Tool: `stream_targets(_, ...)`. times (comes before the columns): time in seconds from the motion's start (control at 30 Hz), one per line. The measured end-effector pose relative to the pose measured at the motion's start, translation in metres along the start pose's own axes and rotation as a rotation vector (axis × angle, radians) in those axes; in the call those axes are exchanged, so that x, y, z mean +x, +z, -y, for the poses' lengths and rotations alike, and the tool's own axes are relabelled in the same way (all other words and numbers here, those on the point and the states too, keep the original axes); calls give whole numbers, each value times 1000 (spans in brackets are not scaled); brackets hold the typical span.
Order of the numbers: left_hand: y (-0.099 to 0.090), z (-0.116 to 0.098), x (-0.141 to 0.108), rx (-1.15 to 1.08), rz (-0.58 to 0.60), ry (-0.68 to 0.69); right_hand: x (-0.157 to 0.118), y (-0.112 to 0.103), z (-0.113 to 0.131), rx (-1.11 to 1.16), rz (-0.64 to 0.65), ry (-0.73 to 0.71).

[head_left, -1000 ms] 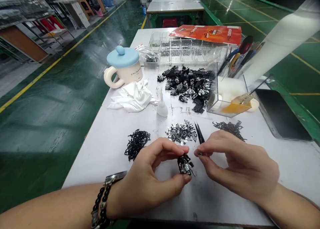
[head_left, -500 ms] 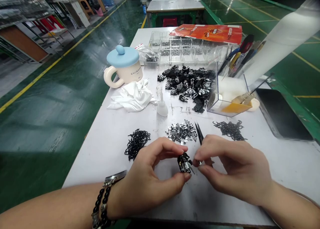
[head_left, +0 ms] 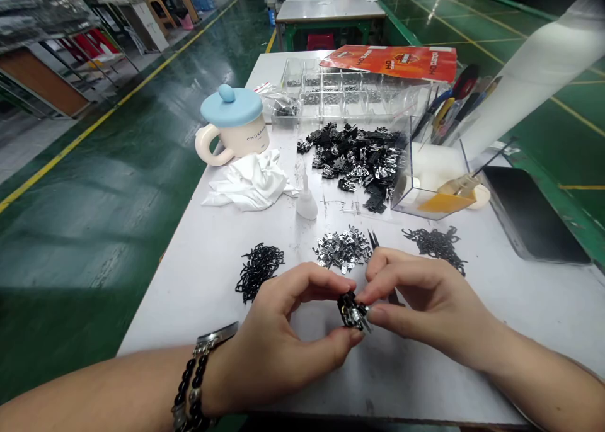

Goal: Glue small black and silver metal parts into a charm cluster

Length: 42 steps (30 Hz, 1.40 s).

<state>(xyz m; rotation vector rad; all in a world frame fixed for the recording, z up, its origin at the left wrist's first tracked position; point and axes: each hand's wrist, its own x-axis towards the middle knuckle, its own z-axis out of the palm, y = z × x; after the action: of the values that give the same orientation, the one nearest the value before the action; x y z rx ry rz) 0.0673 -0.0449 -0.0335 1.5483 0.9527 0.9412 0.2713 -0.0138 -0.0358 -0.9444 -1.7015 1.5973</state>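
Observation:
Between thumb and forefinger, my left hand grips a small black-and-silver mechanical part above the table's near side. My right hand is pinched at that part's right side; a tiny silver piece seems to be at its fingertips, too small to make out. Black tweezers lie partly behind my right hand, tips pointing away. Just beyond my hands are a heap of small silver metal pieces, a heap of black curved pieces on the left and a heap of thin dark pieces on the right.
Farther back lie a pile of black parts, a white dropper bottle, a crumpled white cloth and a lidded mug. A clear tool holder and a phone occupy the right. Behind stands a compartment box.
My right hand has moved left, and its fingertips now meet the part in my left hand. My left hand has hardly shifted.

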Motion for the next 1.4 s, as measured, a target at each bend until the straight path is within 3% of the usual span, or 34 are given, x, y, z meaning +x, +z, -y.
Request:
stream_targets(0.8, 1, 0, 0, -14, -17, -12, 1, 0, 2, 80, 4, 123)
stream_targets(1.13, 4, -1, 0, -199, -16, -143, -2, 2, 4, -122, -15, -28)
stream_targets(1.4, 4, 0, -1, -228, -13, -111, -2, 5, 5, -112, -36, -34)
